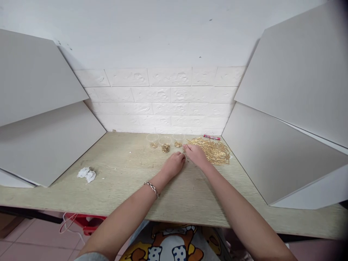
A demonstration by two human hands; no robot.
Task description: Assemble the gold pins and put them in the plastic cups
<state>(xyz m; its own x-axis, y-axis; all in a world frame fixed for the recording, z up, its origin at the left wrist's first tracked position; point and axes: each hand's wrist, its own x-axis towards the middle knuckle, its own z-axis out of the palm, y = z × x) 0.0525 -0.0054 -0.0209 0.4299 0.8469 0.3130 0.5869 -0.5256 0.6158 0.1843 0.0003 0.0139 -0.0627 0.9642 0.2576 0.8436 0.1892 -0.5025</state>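
Observation:
My left hand (pixel 174 164) rests on the table with its fingers curled closed. Whatever it may hold is hidden. Close beside it, my right hand (pixel 195 153) has thumb and fingertips pinched together at the left edge of a pile of thin gold-coloured metal pins (pixel 214 150). Anything in that pinch is too small to make out. A few small dark and gold pieces (pixel 187 156) lie between the hands. Just beyond them stand three clear round tubs: a left tub (pixel 152 137), a middle tub (pixel 165 140) and a right tub (pixel 178 137), each with small gold-coloured parts in it.
A red marker-like tube (pixel 211 137) lies behind the pile. Crumpled white tissue (pixel 87 174) is on the left of the wooden table (pixel 122 195). Grey-white panels (pixel 282 145) flank both sides, and a white brick-patterned wall (pixel 160 94) closes the back.

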